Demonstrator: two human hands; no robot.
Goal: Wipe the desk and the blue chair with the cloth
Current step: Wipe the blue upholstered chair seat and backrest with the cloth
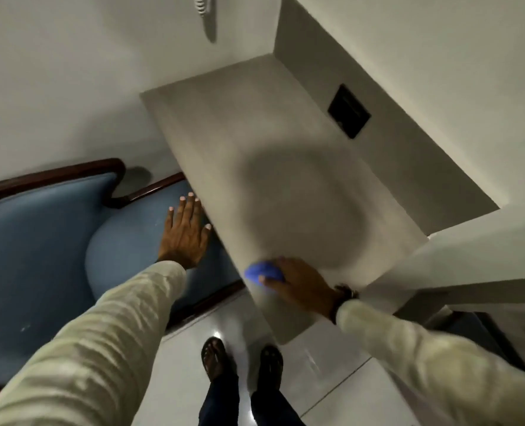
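Right hand [301, 282] clamped on bunched cloth [262, 272] at desk [239, 133] near edge; soft, light, grip whole wad. Left hand [185, 233] spread flat beside desk.

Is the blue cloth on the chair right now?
No, the right hand presses the blue cloth on the desk, not the chair.

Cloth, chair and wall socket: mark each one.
cloth [262, 272], head view, on the blue bunch showing beyond the fingers
chair [126, 241], head view, on the blue seat cushion
socket [348, 111], head view, on the middle of its black plate
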